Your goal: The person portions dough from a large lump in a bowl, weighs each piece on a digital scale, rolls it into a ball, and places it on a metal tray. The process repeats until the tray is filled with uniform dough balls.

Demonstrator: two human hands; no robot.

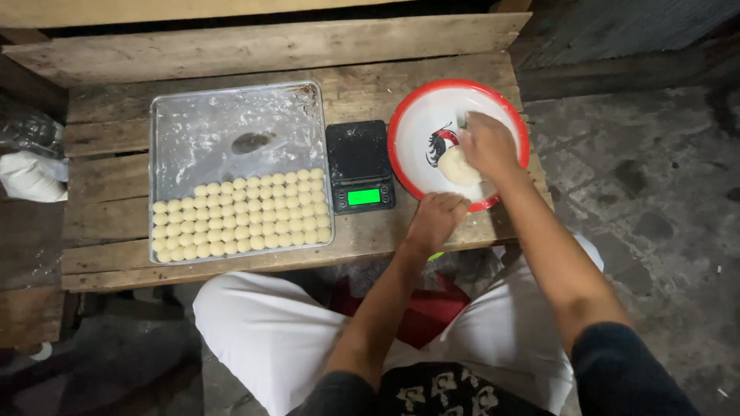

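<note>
A rough wooden surface [231, 50] is shown, with a floured metal tray [231, 123] toward its left edge, its near half filled with rows of small dough balls [240, 218]. A red-rimmed white bowl [420, 108] is set at the right edge, and a small black digital scale [359, 166] is placed between tray and bowl. A pale dough lump [456, 168] in the bowl is gripped by the curled right hand [487, 145], while the left hand [435, 219] is loosely closed at the bowl's near rim, nothing seen in it.

Single head-worn view, looking steeply down, close over a low wooden table [231, 54] (seated knees at bottom edge)
</note>
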